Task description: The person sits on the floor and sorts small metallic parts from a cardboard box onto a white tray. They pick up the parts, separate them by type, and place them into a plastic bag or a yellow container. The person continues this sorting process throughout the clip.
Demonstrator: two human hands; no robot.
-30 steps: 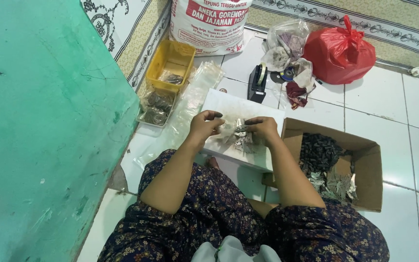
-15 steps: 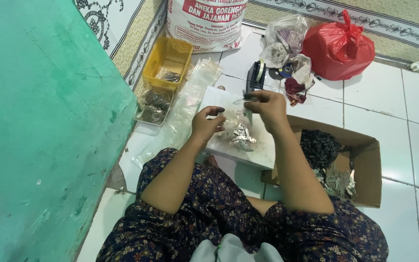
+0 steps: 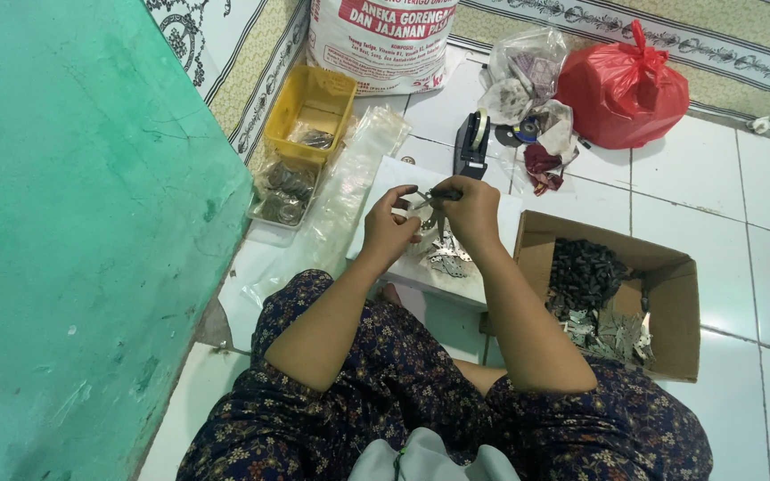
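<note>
White floor tiles (image 3: 759, 178) spread beneath us, with one green wall (image 3: 73, 223) at our left. We sit with one white board (image 3: 421, 267) before our knees, carrying a small heap of metal clips (image 3: 447, 260). Our left hand (image 3: 389, 230) and right hand (image 3: 467, 209) meet above it, and the fingers of both pinch one small metal piece (image 3: 427, 201) between them. We count one cardboard box (image 3: 670, 303) at our right, with dark and silvery parts inside, one yellow tray (image 3: 309, 102), one black tape dispenser (image 3: 471, 144), one red bag (image 3: 621, 85) and one large white sack (image 3: 385, 40).
</note>
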